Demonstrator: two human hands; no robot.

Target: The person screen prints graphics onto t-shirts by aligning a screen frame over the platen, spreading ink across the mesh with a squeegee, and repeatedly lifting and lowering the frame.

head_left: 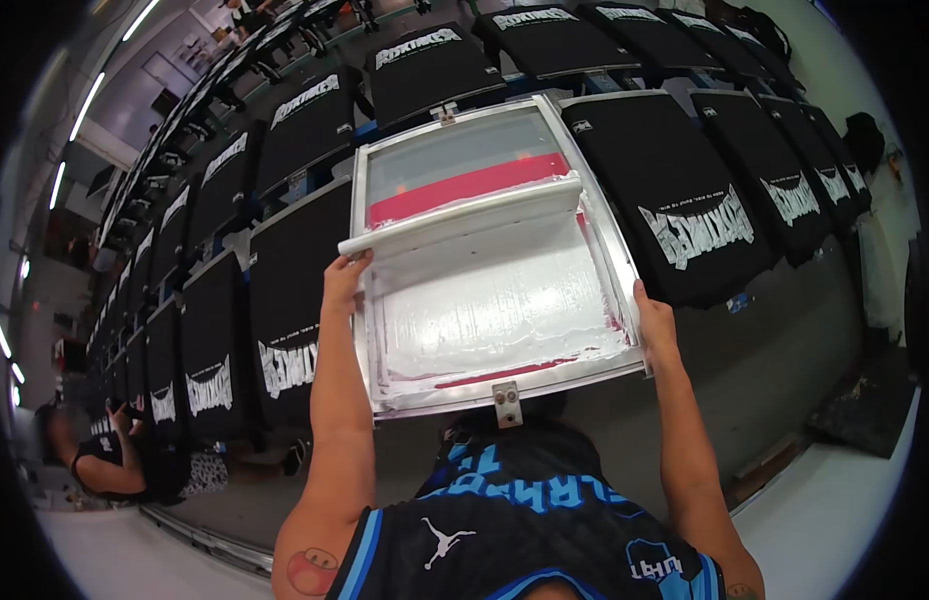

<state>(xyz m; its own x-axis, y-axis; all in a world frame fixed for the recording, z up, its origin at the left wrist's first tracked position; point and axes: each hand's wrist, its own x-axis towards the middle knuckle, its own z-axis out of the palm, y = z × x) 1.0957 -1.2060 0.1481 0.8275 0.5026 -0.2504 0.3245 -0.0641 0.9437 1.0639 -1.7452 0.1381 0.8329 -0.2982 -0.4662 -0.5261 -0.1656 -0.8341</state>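
Note:
A screen printing frame (630, 245) with metal sides is held in front of my body, its mesh coated in white ink (485, 310) with a pink-red band across it. My left hand (345, 283) grips the frame's left side, its fingers close to the end of a long squeegee (465, 217) that lies across the frame. Whether those fingers also touch the squeegee I cannot tell. My right hand (657, 322) is closed round the right side of the frame, thumb along the edge. Metal brackets sit at the frame's near edge (507, 403) and far edge.
Black shirts with white print lie on rows of boards to the left (210, 340), ahead (435, 70) and right (700, 195). Another person (110, 460) stands at the left, hands raised near the chest. A dark flat panel (865, 400) is at the right.

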